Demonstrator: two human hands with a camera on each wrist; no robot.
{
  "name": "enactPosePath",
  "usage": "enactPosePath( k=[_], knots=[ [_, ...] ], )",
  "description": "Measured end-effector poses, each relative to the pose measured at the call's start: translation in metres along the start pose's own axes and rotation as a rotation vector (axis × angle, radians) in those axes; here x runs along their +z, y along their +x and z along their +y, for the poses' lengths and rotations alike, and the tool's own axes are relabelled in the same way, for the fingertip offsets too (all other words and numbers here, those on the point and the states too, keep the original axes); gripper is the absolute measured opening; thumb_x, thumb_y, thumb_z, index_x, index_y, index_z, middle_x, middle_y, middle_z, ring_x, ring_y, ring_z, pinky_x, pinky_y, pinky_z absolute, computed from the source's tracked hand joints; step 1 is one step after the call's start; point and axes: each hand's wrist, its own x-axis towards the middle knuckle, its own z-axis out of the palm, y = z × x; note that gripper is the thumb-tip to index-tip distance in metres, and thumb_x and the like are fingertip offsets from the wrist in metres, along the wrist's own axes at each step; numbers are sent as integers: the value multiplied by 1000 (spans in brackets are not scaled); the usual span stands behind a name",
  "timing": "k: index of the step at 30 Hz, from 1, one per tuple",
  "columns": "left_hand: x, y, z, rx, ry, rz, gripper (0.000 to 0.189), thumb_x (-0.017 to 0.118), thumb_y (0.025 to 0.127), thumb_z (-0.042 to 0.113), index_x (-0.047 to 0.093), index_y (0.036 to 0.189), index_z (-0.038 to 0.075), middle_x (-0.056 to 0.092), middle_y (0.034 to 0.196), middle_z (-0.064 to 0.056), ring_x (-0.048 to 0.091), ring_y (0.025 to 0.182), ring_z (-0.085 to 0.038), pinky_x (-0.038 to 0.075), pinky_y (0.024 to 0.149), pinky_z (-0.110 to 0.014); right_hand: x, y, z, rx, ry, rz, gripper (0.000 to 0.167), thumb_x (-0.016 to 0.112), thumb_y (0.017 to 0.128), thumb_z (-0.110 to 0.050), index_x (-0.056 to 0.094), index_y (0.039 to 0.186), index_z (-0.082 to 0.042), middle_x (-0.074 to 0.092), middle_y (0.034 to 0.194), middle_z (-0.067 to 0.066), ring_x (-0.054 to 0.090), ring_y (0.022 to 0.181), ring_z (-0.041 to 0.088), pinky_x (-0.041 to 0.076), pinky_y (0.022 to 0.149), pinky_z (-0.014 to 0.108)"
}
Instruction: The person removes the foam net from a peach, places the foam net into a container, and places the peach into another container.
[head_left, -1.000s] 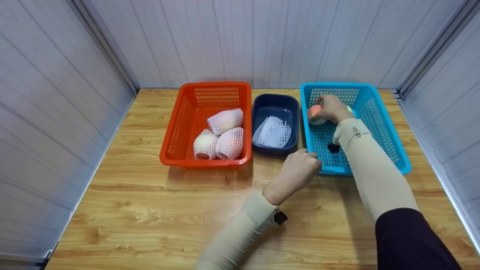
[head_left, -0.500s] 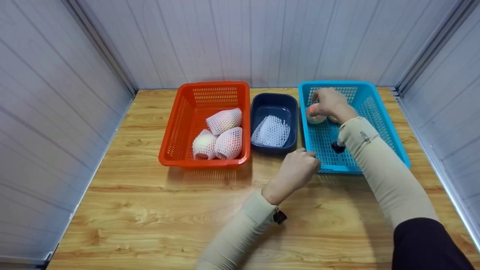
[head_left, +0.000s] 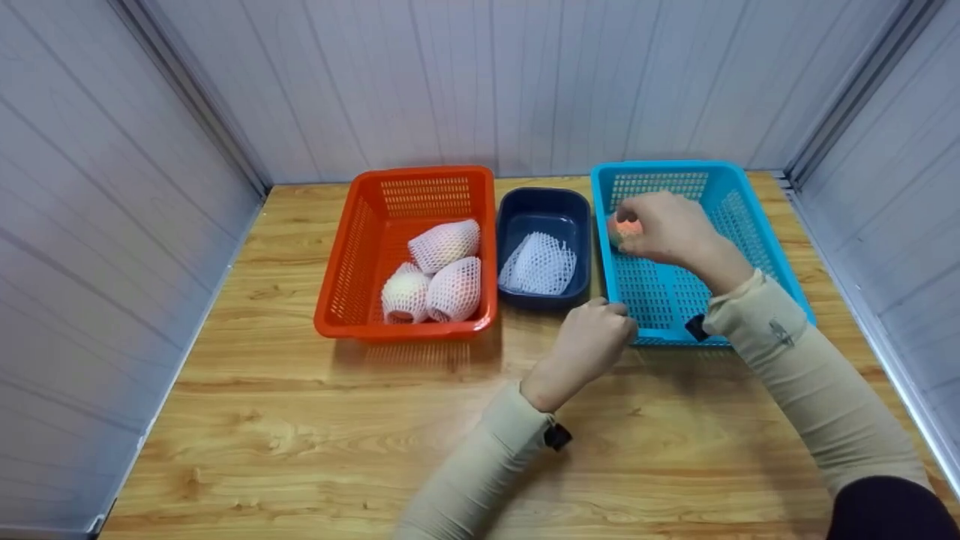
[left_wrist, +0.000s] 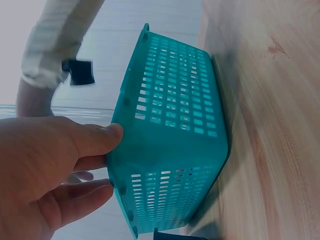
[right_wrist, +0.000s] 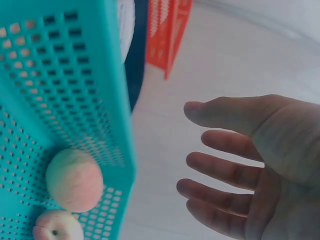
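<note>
My left hand (head_left: 589,345) pinches the near left corner of the blue basket's rim; in the left wrist view its thumb and fingers (left_wrist: 92,140) lie on either side of that rim. Above the blue basket (head_left: 652,330), my right hand (head_left: 667,229) has its fingers spread and loosely bent, holding nothing. A pinkish peach (head_left: 624,234) lies in the basket's far left part, partly hidden by that hand. The right wrist view shows this bare peach (right_wrist: 75,180) beside a second peach (right_wrist: 57,227), both apart from the hand.
An orange basket (head_left: 334,289) on the left holds 3 fruits in white foam nets (head_left: 455,289). Between the baskets stands a dark blue tub (head_left: 544,202) with white foam netting (head_left: 538,264) in it. Panel walls enclose the wooden table (head_left: 300,420) at the back and sides.
My right hand has let go of the peach, lifted, and drawn back toward the near right. The peach stays in the blue basket. My left hand keeps its hold on the rim.
</note>
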Motion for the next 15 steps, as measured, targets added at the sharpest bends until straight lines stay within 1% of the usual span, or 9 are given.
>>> enactPosePath(
  k=[4, 8, 11, 15],
  knots=[
    [1, -1, 0, -1, 10, 8, 19, 66, 87, 10, 73, 74, 22, 60, 73, 6, 51, 64, -13, 46, 53, -26, 0, -21, -10, -40, -9, 20, 38, 78, 82, -23, 66, 114, -8, 67, 112, 11, 62, 99, 29, 53, 76, 48],
    [3, -2, 1, 3, 19, 9, 18, 66, 87, 10, 74, 77, 21, 61, 75, 5, 54, 67, -14, 48, 55, -27, 2, -38, -14, -99, -29, 70, 36, 79, 81, -25, 69, 110, -6, 69, 106, 9, 64, 90, 26, 53, 74, 47],
    [4, -2, 0, 7, 17, 15, 20, 64, 88, 8, 73, 75, 21, 61, 75, 5, 56, 70, -15, 49, 56, -27, 3, -46, -17, -147, -8, 119, 27, 78, 83, -22, 71, 104, -6, 71, 100, 8, 65, 84, 25, 53, 72, 47],
    [4, -3, 0, 9, 0, 20, 22, 63, 89, 9, 71, 72, 21, 60, 73, 5, 58, 75, -14, 50, 62, -27, 5, -52, -21, -223, 51, 199, 12, 76, 84, -13, 74, 92, -5, 71, 87, 8, 66, 77, 23, 54, 69, 43]
  ],
)
